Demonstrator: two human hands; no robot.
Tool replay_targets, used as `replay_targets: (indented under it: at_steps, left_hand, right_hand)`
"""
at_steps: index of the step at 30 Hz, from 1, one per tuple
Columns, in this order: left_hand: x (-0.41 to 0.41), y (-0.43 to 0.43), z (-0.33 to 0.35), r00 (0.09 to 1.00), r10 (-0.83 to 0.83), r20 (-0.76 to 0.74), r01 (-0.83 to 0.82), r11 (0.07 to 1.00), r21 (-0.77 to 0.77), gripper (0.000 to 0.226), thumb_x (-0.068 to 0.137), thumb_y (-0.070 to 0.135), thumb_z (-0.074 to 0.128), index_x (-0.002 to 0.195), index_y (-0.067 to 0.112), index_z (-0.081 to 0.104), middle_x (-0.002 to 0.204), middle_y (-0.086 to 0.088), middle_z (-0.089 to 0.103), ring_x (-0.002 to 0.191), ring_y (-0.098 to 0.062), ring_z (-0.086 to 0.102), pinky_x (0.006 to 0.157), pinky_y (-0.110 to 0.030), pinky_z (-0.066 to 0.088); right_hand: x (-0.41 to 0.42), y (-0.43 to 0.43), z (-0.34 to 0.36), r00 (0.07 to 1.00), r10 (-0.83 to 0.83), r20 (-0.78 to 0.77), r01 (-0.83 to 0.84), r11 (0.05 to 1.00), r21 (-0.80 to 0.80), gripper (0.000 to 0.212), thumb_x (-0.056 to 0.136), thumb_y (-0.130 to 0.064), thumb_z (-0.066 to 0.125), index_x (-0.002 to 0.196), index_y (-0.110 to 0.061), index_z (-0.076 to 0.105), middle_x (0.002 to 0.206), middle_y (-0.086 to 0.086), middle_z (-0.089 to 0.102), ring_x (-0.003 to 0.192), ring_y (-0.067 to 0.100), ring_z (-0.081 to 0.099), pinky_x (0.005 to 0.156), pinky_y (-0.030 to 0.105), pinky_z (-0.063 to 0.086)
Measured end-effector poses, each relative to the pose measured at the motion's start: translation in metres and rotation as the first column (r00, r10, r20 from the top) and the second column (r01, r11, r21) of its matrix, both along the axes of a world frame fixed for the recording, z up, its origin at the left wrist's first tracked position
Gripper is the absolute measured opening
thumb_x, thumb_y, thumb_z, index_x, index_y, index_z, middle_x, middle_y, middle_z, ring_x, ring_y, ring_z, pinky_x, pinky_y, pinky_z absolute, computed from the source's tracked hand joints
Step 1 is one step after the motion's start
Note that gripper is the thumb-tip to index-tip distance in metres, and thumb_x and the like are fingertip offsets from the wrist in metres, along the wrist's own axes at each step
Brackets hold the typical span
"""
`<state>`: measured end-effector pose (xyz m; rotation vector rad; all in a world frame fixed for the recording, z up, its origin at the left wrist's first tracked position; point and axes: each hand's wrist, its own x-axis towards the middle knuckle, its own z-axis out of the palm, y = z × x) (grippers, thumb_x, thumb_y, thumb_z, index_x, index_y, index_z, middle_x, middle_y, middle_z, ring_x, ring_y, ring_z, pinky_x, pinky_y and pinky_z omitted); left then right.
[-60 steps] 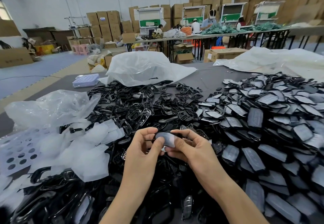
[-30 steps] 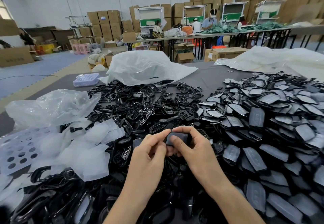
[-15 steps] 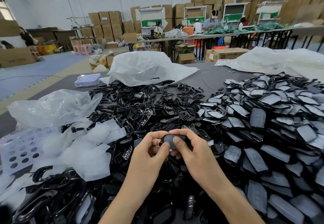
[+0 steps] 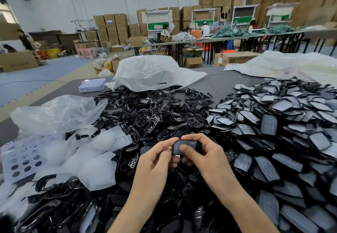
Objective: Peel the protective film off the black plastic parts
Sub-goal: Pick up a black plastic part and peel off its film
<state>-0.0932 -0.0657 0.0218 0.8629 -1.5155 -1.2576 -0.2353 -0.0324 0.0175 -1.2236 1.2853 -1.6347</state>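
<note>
Both hands hold one black plastic part [image 4: 187,146] above the heap, its greyish film-covered face turned up. My left hand [image 4: 156,159] pinches its left edge with thumb and forefinger. My right hand [image 4: 202,152] grips it from the right, forefinger curled over the top, thumb pressed on the face. A large pile of film-covered black parts [image 4: 277,127] lies to the right. Glossy black frame parts [image 4: 145,116] are heaped in the middle and in front of me.
Peeled film pieces [image 4: 87,154] and a perforated white sheet [image 4: 21,158] lie at the left, beside a crumpled clear bag [image 4: 54,112]. A big white plastic bag [image 4: 153,74] and a small tray [image 4: 93,85] sit further back. People work at long tables [image 4: 218,37] behind.
The part first showed a loose pale film; it was then turned in my fingers. Now its face points up under my right thumb. Both hands stayed in nearly the same place.
</note>
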Motion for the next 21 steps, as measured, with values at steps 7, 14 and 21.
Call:
replay_targets:
  at_steps: [7,14,21]
  left_hand:
    - [0.0002,0.0028,0.0000,1.000,0.004,0.028,-0.002,0.997,-0.079,0.031,0.100,0.010,0.055,0.101,0.034,0.074,0.088,0.004,0.076,0.084,-0.015,0.073,0.074,-0.017,0.054]
    - [-0.0015,0.0025,-0.0013,1.000,-0.032,-0.001,0.032,0.999,-0.025,0.045,0.100,0.000,0.047,0.113,0.033,0.075,0.096,0.001,0.077,0.086,-0.012,0.073,0.077,-0.020,0.055]
    - [-0.0047,0.0076,-0.0039,0.991,0.111,0.071,-0.090,0.963,-0.254,0.039,0.100,0.005,0.051,0.116,0.036,0.069,0.104,0.012,0.074,0.099,-0.007,0.070,0.081,-0.012,0.051]
  right_hand:
    - [0.0023,0.0028,0.0021,0.999,0.029,0.028,-0.028,0.999,-0.019,0.017,0.088,-0.012,0.076,0.094,-0.028,0.073,0.084,-0.005,0.077,0.070,0.002,0.070,0.063,0.012,0.052]
    - [-0.0022,0.0011,-0.0002,1.000,-0.002,0.024,0.001,1.000,0.014,0.020,0.087,-0.016,0.078,0.093,-0.035,0.072,0.088,0.000,0.077,0.069,0.002,0.067,0.064,0.013,0.051]
    - [-0.0013,-0.0045,-0.0041,0.963,-0.037,0.267,0.029,0.999,0.035,0.021,0.091,-0.017,0.072,0.107,-0.008,0.062,0.092,0.008,0.077,0.079,0.023,0.076,0.068,0.022,0.058]
